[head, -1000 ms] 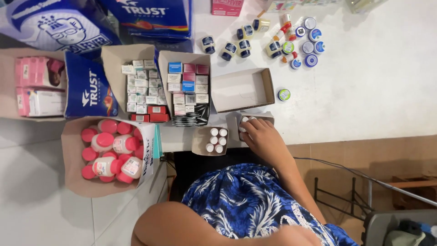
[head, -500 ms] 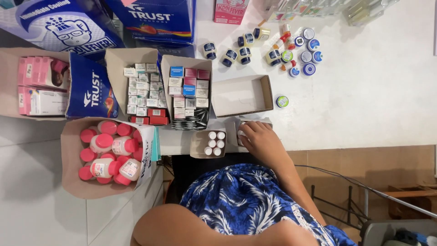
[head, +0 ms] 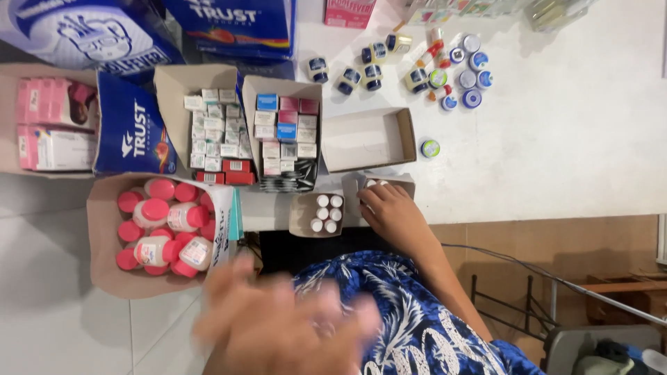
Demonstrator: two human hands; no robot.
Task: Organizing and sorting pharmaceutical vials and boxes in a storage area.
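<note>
My right hand (head: 390, 214) lies over a small open carton (head: 403, 182) of white-capped bottles at the white counter's near edge, fingers curled onto its left side. Its contents are mostly hidden beneath the hand. Just left of it stands a second small carton (head: 303, 217) holding several white-capped bottles (head: 328, 212). My left hand (head: 278, 326) is a blur low in the view, fingers spread, holding nothing, over my blue patterned clothing (head: 417, 312).
An empty open carton (head: 367, 139) sits behind the hand. Two cartons of small medicine boxes (head: 250, 132) stand to the left, with a carton of pink-capped bottles (head: 163, 229) and blue cartons (head: 132, 135). Small jars and tins (head: 445, 69) are scattered on the white counter (head: 556, 139).
My left hand has swung up into view as a blur with spread fingers. My right hand has stayed on the small carton, shifting slightly left.
</note>
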